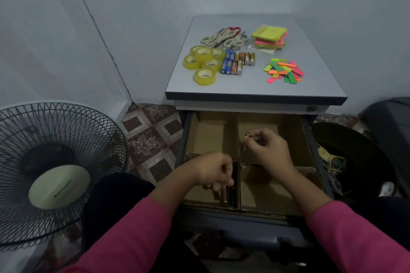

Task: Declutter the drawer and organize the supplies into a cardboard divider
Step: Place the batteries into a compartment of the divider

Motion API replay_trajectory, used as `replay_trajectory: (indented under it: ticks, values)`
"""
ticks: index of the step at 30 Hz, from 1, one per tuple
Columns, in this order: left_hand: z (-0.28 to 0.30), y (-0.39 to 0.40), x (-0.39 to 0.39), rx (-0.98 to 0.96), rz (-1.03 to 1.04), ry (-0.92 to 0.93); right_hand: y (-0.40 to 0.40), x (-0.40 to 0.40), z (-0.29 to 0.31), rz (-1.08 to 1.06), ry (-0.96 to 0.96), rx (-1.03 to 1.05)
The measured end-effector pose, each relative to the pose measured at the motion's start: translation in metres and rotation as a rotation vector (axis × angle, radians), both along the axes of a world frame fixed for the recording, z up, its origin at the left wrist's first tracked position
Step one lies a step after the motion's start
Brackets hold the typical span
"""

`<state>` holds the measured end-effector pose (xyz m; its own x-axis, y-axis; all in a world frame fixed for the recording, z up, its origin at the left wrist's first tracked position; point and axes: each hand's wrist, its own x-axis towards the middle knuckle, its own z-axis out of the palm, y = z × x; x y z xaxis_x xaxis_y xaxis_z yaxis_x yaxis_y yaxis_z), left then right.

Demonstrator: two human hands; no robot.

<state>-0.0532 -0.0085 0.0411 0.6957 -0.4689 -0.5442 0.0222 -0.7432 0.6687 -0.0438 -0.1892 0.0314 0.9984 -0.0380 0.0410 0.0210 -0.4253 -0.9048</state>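
Cardboard, brown and matte with corrugated edges, forms the divider [238, 139] that sits in the open drawer [250, 224], its walls crossing to make four compartments. The left hand [214, 172] hangs over the near-left compartment with fingers curled downward around copper-toned batteries [224, 193], smooth cylinders whose ends point toward the drawer front. The right hand [267, 147] hovers over the far-right compartment, thumb and forefinger pinched together on a small battery [247, 134] with a shiny metal tip, the other fingers tucked in.

On the smooth grey cabinet top [244, 86] lie the remaining supplies: glossy yellow tape rolls [203, 62] in a cluster, just beside them blue and gold loose batteries [237, 62], cream-handled scissors [224, 37] behind, a stack of neon sticky notes [269, 36], and a scatter of thin paper flags [284, 71] in green, pink and orange. A wire-grilled fan [55, 173] stands on the patterned tile floor [153, 137] to the left.
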Motion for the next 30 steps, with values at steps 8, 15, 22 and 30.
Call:
replay_trajectory:
  ticks: [8, 15, 22, 30]
  values:
    - [-0.018, -0.004, -0.012, 0.082, -0.029, 0.003, 0.001, -0.001, -0.004, -0.045, 0.033, 0.045]
    - [-0.035, -0.007, -0.013, 0.093, 0.019, 0.064, 0.000, -0.002, -0.006, -0.010, 0.054, 0.014]
    - [-0.028, 0.000, -0.014, -0.002, 0.087, 0.145, 0.002, -0.004, 0.001, 0.018, 0.088, 0.094]
    - [0.016, 0.053, -0.005, -0.666, 0.549, -0.126, 0.018, -0.027, 0.043, 0.370, 0.222, 0.036]
